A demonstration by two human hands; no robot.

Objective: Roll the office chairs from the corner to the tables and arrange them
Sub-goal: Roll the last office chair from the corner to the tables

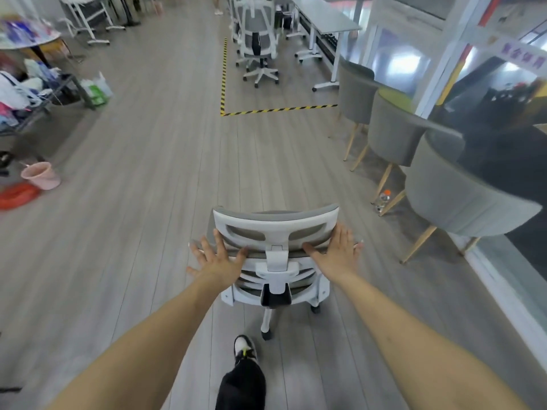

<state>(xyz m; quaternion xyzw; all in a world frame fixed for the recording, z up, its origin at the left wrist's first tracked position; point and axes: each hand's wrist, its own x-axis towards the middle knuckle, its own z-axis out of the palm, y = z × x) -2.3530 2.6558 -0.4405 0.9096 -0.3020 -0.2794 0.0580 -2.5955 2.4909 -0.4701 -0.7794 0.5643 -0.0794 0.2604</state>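
Near centre, on grey plank floor [142,179]: one white-framed office chair [273,255], back toward camera. Left hand [217,257] flat against headrest's left edge, fingers spread wide, thumb under its lower rim. Right hand [336,250] likewise on right edge, fingers straight, gripping nothing. Both arms extended. One shoe [245,349] just behind chair base. Far centre: parked white chairs [259,39], count unclear, beside long white table [328,14]. Right: three grey tub chairs [393,128].
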